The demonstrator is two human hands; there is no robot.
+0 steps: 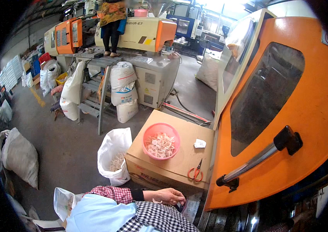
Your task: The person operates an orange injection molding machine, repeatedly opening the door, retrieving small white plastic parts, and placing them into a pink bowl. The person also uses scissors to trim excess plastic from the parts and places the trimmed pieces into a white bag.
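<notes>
My left hand [171, 196] is over my lap, in front of the cardboard box, its fingers curled and thumb brought in. Whatever its fingertips may hold is hidden. A small pale curved piece [157, 201] shows beside the hand, against the checked cloth. On the box [189, 133] stands a pink plastic bowl [145, 149] holding many small pale-pink plastic pieces [160, 145]. Red-handled scissors [196, 173] and a crumpled white scrap [200, 143] lie to its right. At the lower right my right hand [303, 217] is dim beside the machine; its fingers cannot be made out.
An orange machine door [287, 162] with a metal handle [254, 164] rises close on the right. An open white sack [112, 154] with pale pieces inside stands left of the box. Farther off are stacked sacks [123, 87], steps [92, 100] and a person [112, 27] standing on a platform.
</notes>
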